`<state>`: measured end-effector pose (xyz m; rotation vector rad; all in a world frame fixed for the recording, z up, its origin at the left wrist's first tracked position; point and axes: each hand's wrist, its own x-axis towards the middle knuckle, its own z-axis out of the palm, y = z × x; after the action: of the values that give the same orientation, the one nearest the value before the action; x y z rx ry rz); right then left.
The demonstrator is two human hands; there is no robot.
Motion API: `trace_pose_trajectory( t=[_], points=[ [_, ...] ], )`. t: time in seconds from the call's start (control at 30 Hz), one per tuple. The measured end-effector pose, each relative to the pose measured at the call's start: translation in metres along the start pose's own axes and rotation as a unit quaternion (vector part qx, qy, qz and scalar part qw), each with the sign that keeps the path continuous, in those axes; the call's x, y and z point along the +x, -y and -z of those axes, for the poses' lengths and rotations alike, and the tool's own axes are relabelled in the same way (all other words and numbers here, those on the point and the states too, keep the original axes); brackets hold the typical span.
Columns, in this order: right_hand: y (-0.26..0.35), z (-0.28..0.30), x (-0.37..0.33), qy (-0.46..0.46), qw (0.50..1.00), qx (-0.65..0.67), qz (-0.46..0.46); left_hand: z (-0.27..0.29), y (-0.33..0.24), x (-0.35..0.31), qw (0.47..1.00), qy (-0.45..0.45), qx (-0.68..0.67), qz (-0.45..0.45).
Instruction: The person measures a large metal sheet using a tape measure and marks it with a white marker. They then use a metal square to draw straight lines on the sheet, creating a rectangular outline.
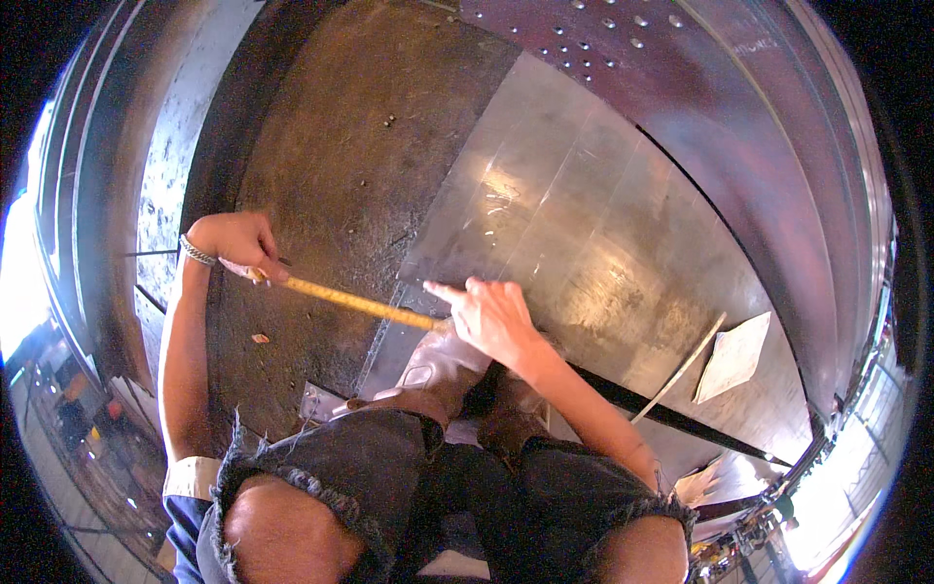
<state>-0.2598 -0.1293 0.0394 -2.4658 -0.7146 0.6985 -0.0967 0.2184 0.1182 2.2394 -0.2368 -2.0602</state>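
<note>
A yellow tape measure blade (350, 302) stretches almost straight between my two hands, low over the dark steel plate. My left hand (238, 248), with a chain bracelet at the wrist, is closed on the blade's left end. Something small and dark shows by its fingertips, too small to name. Over my boots, my right hand (491, 319) closes round the blade's other end, its index finger stretched out to the left. That hand hides whatever is under its palm, so I cannot see the tape's case. The brown boot (443, 365) is just below the right hand.
Bare shiny sheet metal (584, 214) lies right of the dark rusty plate (350, 127). A wall panel with holes (671, 68) curves along the upper right. A thin stick (679, 368) and a pale sheet (735, 357) lie at right. A small bracket (319, 402) is near my left knee.
</note>
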Motion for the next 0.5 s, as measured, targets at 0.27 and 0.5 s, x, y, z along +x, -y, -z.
trace_pose_trajectory(
  t=[0.27,0.5],
  points=[
    [-0.012,-0.007,0.005,0.026,0.999,0.043,0.022,0.003,0.008,0.007,0.999,-0.012,-0.018,-0.024],
    [-0.026,0.018,0.024,-0.048,0.991,-0.074,-0.103,0.002,0.011,0.014,1.0,-0.01,-0.022,-0.018]
  ],
)
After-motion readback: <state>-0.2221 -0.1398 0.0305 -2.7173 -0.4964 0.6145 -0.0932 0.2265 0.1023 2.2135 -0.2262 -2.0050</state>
